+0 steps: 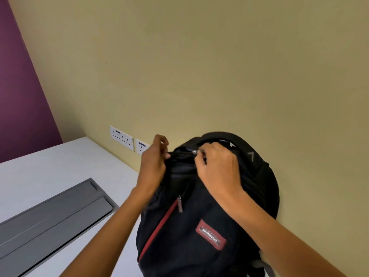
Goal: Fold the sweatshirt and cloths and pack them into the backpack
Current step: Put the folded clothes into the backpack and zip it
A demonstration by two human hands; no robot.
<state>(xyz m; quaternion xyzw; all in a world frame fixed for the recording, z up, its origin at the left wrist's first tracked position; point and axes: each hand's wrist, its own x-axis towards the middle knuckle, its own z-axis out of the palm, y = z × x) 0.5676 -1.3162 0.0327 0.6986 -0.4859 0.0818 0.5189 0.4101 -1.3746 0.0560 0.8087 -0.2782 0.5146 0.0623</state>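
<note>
A black backpack [199, 226] is stood upright on a white table [60, 166], with its back set against a beige wall [219, 66]. Its top is held by both hands.

The left hand [154, 160] is placed at the left end of the bag's top edge. Its fingers are curled and the black fabric beside the zip line is pinched between thumb and fingers; the index finger is raised a little above the others.

The right hand [217, 166] is laid over the top of the bag, just right of the left hand. Its fingers are bent inward and a small metal zip pull [194, 151] is pinched at the fingertips. The pull lies between the two hands, on the crest of the bag, just below the padded carry handle [219, 135], which arches behind the right knuckles. Whether the main zip is fully closed cannot be told, as the seam is partly covered by the fingers and blurred.

Lower on the bag's front, a grey pocket zip tab [180, 204] is seen hanging at the top of a slanted red stripe [159, 226], and a red label [210, 234] is sewn to the right of it; its lettering is too blurred to read.

Two white socket plates [121, 137] are fixed to the wall left of the bag. A grey panel [50, 216] is set into the table at the lower left, and a purple wall [18, 96] is seen at the far left.
</note>
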